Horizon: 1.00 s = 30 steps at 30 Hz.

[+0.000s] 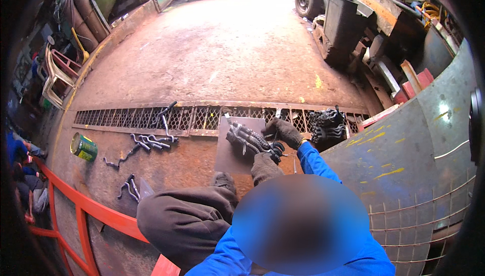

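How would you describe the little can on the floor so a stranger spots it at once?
Follow the long metal floor grate to its left end. Just below it lies a small green can on its side, the only round, coloured thing among dark bent metal pieces.

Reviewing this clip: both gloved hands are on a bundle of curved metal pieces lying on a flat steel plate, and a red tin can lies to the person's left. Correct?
Nearly. In the head view the tin can is green, not red. Both gloved hands, left hand and right hand, are on the bundle of curved metal pieces on the steel plate.

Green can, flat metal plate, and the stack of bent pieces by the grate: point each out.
Green can (pixel 83 147), head view, on its side wall.
Flat metal plate (pixel 228 155), head view, bare lower left part.
Stack of bent pieces (pixel 328 127), head view, middle of the pile.
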Each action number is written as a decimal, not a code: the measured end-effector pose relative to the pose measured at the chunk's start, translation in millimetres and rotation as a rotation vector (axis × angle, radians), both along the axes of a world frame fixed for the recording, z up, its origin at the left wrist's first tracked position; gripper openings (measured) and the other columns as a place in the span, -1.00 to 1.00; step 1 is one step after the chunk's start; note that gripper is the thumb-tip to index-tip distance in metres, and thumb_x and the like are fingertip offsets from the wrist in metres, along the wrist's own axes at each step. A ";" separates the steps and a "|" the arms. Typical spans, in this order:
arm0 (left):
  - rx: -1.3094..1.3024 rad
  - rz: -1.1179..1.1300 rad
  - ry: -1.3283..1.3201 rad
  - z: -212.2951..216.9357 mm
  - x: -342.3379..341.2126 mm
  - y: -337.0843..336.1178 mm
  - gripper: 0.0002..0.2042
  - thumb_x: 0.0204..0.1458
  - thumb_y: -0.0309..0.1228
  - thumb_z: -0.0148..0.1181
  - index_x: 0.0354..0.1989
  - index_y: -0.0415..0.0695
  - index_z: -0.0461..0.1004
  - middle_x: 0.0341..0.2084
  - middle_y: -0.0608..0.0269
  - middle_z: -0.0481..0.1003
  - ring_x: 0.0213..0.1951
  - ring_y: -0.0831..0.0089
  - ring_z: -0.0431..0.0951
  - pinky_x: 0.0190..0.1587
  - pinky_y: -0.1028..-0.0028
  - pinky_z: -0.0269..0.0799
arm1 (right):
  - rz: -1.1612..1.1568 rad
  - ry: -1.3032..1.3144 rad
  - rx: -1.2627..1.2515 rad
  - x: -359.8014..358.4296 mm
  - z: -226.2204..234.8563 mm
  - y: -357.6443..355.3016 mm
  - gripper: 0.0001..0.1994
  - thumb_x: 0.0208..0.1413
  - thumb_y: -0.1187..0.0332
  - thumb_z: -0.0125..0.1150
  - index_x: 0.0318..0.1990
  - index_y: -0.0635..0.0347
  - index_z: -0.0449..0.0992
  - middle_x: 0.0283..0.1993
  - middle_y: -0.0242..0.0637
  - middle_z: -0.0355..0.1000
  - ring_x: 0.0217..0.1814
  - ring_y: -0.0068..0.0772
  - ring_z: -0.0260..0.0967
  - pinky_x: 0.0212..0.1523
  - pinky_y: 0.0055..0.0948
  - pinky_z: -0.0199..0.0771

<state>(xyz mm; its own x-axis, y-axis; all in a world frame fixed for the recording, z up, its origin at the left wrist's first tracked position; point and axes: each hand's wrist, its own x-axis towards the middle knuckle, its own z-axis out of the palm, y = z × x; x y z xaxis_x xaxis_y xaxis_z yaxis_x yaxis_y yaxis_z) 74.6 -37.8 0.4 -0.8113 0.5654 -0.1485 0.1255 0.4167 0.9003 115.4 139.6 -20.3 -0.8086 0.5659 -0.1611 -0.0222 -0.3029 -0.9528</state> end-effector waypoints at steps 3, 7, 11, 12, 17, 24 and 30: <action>-0.022 0.017 0.023 6.7 7.7 5.2 -0.72 0.22 -0.25 -0.06 -0.18 -0.21 0.48 -0.33 -0.16 0.57 -0.22 -0.14 0.57 -0.14 0.07 0.44 | 0.035 -0.103 0.295 15.9 -32.7 14.7 -0.70 0.40 0.17 -0.09 -0.16 0.19 0.48 -0.23 -0.27 0.50 -0.15 -0.42 0.47 -0.06 -0.40 0.50; -0.102 -0.015 -0.041 20.2 -1.6 2.3 -0.71 0.23 -0.24 -0.04 -0.13 -0.21 0.48 -0.29 -0.18 0.57 -0.20 -0.16 0.57 -0.12 0.08 0.44 | -0.117 -0.024 -0.202 5.9 -47.3 0.2 -0.60 0.35 0.04 -0.02 -0.14 0.25 0.52 -0.27 -0.26 0.49 -0.18 -0.43 0.46 -0.11 -0.43 0.49; -0.137 -0.072 0.013 25.9 -4.7 0.5 -0.72 0.23 -0.24 -0.02 -0.11 -0.18 0.49 -0.27 -0.19 0.57 -0.18 -0.13 0.58 -0.12 0.08 0.44 | -0.006 0.076 -0.122 8.4 -52.2 1.1 -0.63 0.36 0.10 -0.05 -0.15 0.26 0.54 -0.27 -0.29 0.51 -0.20 -0.48 0.44 -0.07 -0.46 0.46; -0.129 -0.093 0.036 23.1 -7.4 -0.5 -0.72 0.23 -0.24 -0.02 -0.12 -0.17 0.49 -0.27 -0.18 0.57 -0.18 -0.12 0.58 -0.12 0.08 0.44 | 0.011 0.056 -0.108 7.8 -48.8 -1.0 -0.66 0.36 0.15 -0.05 -0.16 0.25 0.54 -0.26 -0.30 0.50 -0.19 -0.49 0.44 -0.07 -0.46 0.45; -0.096 -0.140 0.030 8.6 -11.3 3.6 -0.73 0.22 -0.23 -0.01 -0.13 -0.16 0.50 -0.29 -0.16 0.57 -0.18 -0.12 0.58 -0.12 0.06 0.44 | 0.083 0.055 0.187 9.5 -49.7 4.4 -0.54 0.38 -0.01 -0.11 -0.21 0.24 0.52 -0.28 -0.35 0.47 -0.22 -0.49 0.39 -0.09 -0.47 0.39; -0.100 -0.145 0.044 3.7 -8.4 5.1 -0.74 0.22 -0.27 -0.01 -0.17 -0.20 0.51 -0.34 -0.12 0.58 -0.22 -0.06 0.60 -0.14 0.11 0.45 | 0.141 -0.154 0.302 7.5 -59.9 10.1 -0.58 0.38 0.08 -0.11 -0.11 0.29 0.53 -0.17 -0.32 0.52 -0.16 -0.49 0.42 -0.02 -0.43 0.41; -0.121 -0.209 0.197 4.9 -12.6 7.2 -0.74 0.23 -0.26 -0.01 -0.20 -0.19 0.51 -0.34 -0.09 0.57 -0.22 -0.08 0.58 -0.12 0.12 0.45 | 0.108 -0.207 0.413 4.3 -53.1 12.0 -0.64 0.35 0.13 -0.10 -0.26 0.20 0.54 -0.28 -0.20 0.52 -0.20 -0.32 0.46 -0.12 -0.34 0.46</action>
<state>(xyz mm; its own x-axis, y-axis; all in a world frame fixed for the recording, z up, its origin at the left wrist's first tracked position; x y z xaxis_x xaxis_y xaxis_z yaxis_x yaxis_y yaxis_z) 62.0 -30.5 5.3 -0.6991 0.7110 -0.0763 0.3874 0.4662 0.7953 119.7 151.6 -73.3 -0.8409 0.5310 -0.1048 0.1921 0.1117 -0.9750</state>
